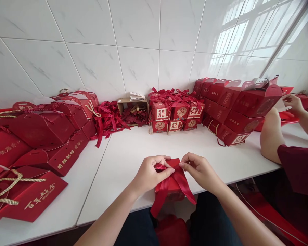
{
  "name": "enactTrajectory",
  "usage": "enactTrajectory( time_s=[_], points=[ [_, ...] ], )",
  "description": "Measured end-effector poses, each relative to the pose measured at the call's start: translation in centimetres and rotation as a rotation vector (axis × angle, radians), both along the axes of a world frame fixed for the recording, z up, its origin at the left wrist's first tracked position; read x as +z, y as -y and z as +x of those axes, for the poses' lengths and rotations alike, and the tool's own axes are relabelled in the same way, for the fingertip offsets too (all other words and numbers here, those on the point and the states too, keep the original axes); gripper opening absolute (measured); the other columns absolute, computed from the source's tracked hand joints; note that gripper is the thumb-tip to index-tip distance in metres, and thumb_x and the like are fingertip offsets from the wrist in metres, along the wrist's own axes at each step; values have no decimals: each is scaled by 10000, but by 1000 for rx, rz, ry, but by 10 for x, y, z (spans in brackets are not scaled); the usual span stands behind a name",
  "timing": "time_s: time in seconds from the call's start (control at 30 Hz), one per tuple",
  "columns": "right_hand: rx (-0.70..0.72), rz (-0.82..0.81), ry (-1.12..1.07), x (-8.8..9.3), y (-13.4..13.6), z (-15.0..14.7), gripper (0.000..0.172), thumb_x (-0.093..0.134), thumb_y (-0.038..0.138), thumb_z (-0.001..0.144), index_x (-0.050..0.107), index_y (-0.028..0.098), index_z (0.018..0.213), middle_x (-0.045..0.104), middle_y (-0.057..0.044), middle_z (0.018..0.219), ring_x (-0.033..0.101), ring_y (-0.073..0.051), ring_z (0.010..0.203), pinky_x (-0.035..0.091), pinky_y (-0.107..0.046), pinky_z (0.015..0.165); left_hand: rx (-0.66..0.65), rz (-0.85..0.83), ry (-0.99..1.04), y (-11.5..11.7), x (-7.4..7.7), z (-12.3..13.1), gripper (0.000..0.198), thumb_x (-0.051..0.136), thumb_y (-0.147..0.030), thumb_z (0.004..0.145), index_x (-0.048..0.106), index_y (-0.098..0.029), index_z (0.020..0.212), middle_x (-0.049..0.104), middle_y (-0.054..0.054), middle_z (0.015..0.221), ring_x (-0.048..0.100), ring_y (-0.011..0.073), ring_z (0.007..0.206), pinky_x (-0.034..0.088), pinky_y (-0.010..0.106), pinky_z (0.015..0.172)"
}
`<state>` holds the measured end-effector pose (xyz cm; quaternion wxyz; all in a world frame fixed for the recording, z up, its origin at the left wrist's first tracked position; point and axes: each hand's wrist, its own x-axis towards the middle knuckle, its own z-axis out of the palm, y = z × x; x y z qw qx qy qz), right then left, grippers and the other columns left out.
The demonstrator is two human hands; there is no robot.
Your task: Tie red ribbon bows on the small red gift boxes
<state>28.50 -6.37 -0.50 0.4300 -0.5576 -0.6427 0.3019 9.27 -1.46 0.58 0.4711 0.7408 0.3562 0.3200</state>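
A small red gift box (pixel 170 189) sits at the near edge of the white table (pixel 128 153), wrapped in a red satin ribbon (pixel 181 184) whose ends hang down over the front. My left hand (pixel 150 172) is closed, pinching a loop of the ribbon on top of the box. My right hand (pixel 199 169) is closed too, pinching the ribbon at the knot from the right side.
Stacked small red boxes tied with bows (pixel 176 112) stand at the back centre. A cardboard box of ribbons (pixel 133 111) and loose red ribbons (pixel 107 119) lie left of them. Larger red handle boxes (pixel 38 136) fill the left; more (pixel 236 106) stand right, where another person's arms (pixel 272 135) work.
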Motion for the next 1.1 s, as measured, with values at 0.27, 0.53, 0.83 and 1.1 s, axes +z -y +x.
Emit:
enactTrajectory(
  time_s=[0.27,0.53,0.83,1.1],
  points=[
    [19,10,24,-2,1,7,197,530,333,896,540,210,742,589,-7,721,513,-160,680,387,-284,624,1,-6,15,-2,-4,-1,173,717,-275,743,598,-191,649,723,102,1024,607,252,1152,475,319,896],
    [207,10,-102,6,10,10,99,513,310,936,482,224,900,516,31,738,477,-122,657,392,-249,602,-17,5,71,-1,-7,4,94,707,-264,774,650,-205,819,716,75,1024,569,226,1195,441,330,970],
    [222,-24,-350,3,5,9,202,590,389,894,483,217,899,463,59,637,402,-100,564,327,-237,533,-54,3,54,2,-2,11,166,695,-282,783,606,-207,664,733,60,883,577,245,1185,438,353,961],
    [164,-99,-756,-11,-3,5,393,744,379,758,385,239,834,459,89,591,336,-82,502,244,-226,504,-60,-25,58,6,-4,11,288,685,-264,771,469,-218,586,730,63,802,582,265,1189,469,351,906]
  ],
)
